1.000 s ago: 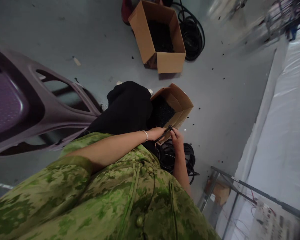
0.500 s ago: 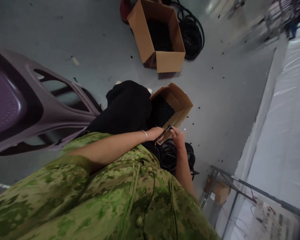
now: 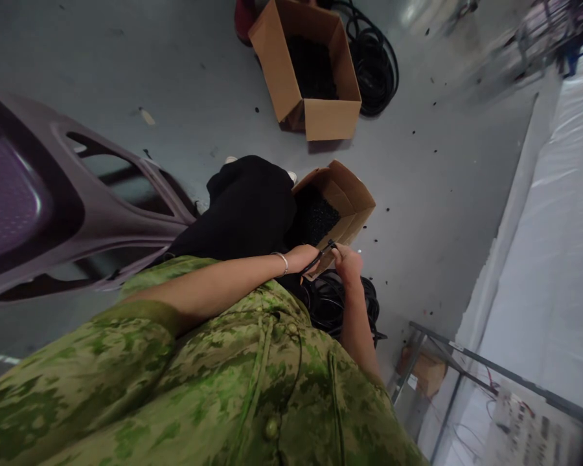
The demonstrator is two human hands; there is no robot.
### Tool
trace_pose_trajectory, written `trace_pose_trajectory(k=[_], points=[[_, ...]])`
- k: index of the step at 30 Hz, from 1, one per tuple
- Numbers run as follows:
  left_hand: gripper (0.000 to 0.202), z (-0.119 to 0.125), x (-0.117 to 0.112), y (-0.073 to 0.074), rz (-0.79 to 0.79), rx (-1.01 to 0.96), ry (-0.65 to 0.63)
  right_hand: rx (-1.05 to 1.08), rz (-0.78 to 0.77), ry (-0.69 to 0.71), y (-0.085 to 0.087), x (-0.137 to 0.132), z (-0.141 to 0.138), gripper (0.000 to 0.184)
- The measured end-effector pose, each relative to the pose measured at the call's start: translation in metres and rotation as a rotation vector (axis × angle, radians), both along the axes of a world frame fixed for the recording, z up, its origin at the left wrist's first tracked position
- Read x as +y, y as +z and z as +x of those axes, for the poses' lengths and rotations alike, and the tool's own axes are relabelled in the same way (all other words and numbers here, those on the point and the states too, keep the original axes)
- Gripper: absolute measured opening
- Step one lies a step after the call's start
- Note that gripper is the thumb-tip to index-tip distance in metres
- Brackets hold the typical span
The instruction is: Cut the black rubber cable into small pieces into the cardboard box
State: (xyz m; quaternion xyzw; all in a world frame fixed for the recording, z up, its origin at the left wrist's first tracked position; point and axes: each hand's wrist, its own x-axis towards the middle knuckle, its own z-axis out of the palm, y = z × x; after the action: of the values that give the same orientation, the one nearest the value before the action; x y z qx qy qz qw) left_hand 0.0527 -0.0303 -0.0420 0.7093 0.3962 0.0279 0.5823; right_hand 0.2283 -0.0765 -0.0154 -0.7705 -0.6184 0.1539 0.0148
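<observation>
My left hand (image 3: 302, 257), a silver bracelet on its wrist, is closed round a thin black cable (image 3: 319, 255). My right hand (image 3: 348, 264) pinches the same cable's far end, where a small black piece sits at the tip. Both hands meet above the near edge of an open cardboard box (image 3: 346, 194) filled with small black parts. A coil of black cable (image 3: 330, 304) lies on the floor just under my hands.
A second open cardboard box (image 3: 320, 120) with black parts stands farther off, another black cable coil (image 3: 376, 65) beside it. A purple plastic chair (image 3: 53, 207) is at the left. A metal-framed bench (image 3: 466, 362) and a white-covered surface (image 3: 563, 226) are at the right.
My right hand has shifted slightly right and closed tighter on the cable end. My left hand has stayed in place.
</observation>
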Motion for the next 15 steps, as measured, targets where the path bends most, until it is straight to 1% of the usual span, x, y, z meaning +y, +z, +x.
trace_pose_trajectory(k=[4,8,11,15], points=[[0.015,-0.002,0.003,0.009,0.067,0.061,-0.095,0.001,-0.002,-0.011,-0.002,-0.002,-0.005,0.029],[0.015,-0.007,0.007,0.019,0.063,0.06,-0.139,0.046,-0.004,0.035,-0.009,-0.009,-0.009,0.03],[0.016,-0.009,0.009,0.022,0.067,0.058,-0.164,0.069,0.0,0.065,-0.011,-0.012,-0.01,0.031],[0.018,-0.008,0.008,0.025,0.103,0.101,-0.209,0.02,-0.035,0.086,-0.009,-0.012,-0.011,0.033]])
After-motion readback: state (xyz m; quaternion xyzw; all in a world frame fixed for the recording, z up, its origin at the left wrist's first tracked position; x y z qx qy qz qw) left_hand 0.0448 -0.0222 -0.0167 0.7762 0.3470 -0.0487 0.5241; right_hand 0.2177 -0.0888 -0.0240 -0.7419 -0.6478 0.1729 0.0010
